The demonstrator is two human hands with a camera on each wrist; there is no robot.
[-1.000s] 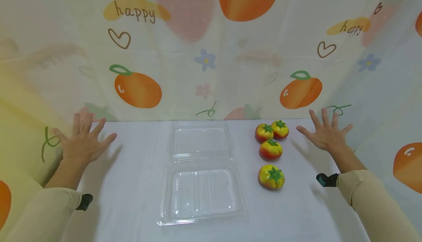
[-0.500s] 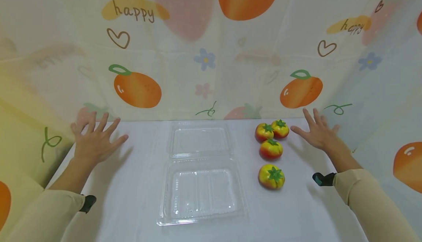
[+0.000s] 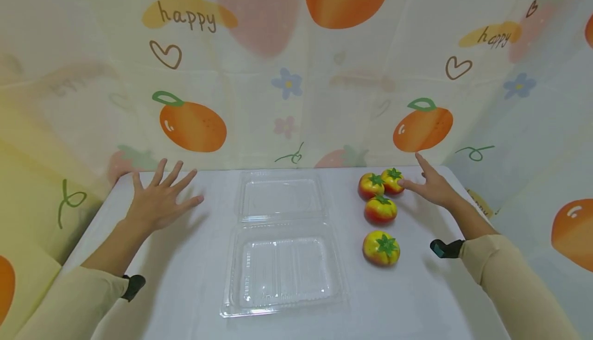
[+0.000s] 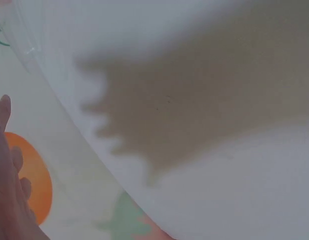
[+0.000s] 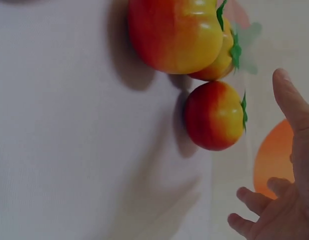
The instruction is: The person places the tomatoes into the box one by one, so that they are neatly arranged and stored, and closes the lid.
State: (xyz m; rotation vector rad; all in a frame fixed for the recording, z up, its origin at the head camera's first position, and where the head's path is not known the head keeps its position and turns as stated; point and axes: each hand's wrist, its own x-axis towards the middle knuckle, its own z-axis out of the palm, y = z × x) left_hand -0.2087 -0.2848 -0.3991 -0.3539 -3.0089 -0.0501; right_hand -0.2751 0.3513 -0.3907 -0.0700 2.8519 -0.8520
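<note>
i see my right hand stretched out over the far right of the white tabletop, fingers straight and spread, holding nothing. its thumb tip is right at the far right tomato; from the head view it looks to be touching or just short of it, and i cannot tell which. in the right wrist view that same tomato sits just beside my open fingers with a gap showing between them.

that far right tomato sits in a tight group near the back edge of the tabletop, touching the far left tomato, with the middle tomato just in front of the pair. the near tomato lies apart from the group, closer to me. all four are yellow and red with green tops.

my left hand hovers over the far left of the tabletop, palm down, fingers straight and fanned, gripping nothing. its shadow falls on the cloth below it.

between my hands lies the clear plastic clamshell box, opened flat, its lid lying toward the back. the printed fruit backdrop stands behind.
</note>
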